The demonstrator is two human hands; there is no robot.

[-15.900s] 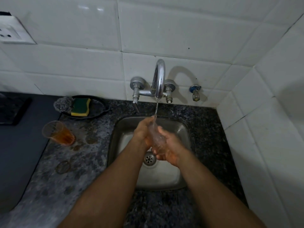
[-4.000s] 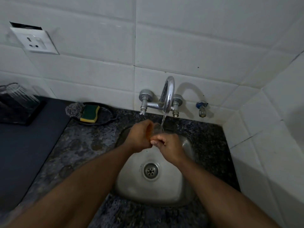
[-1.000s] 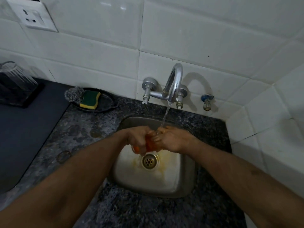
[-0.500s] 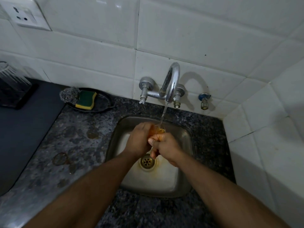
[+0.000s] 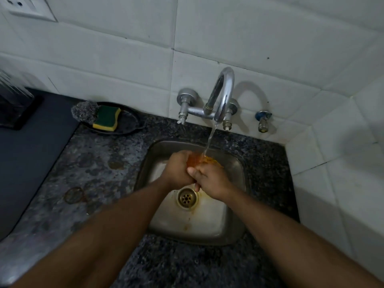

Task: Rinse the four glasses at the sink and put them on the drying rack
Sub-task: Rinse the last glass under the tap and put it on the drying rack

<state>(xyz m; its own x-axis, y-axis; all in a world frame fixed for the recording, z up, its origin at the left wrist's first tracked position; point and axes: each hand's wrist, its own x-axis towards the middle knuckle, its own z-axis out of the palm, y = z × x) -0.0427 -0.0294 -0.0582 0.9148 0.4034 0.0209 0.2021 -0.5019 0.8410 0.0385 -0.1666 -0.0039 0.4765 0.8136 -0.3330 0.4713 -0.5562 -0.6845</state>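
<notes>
Both hands meet over the steel sink (image 5: 234, 231), under the running tap (image 5: 220, 100). My left hand (image 5: 178, 169) grips a glass (image 5: 194, 160) that shows orange between the fingers. My right hand (image 5: 209, 179) closes on the glass from the right, thumb over its rim. Water from the spout lands on the glass and orange liquid spills around it. Most of the glass is hidden by my fingers. At the far left edge an upturned clear glass (image 5: 12, 88) stands on a dark rack (image 5: 18, 113).
A black dish (image 5: 128, 121) with a green-yellow sponge (image 5: 107, 118) and steel wool (image 5: 84, 111) sits left of the tap. A dark mat (image 5: 27, 154) covers the left counter. Wet rings mark the granite (image 5: 93, 173). White tiled walls close the back and right.
The glass has stayed under the stream in both hands. Orange-tinted water has run toward the drain. The view shifted slightly.
</notes>
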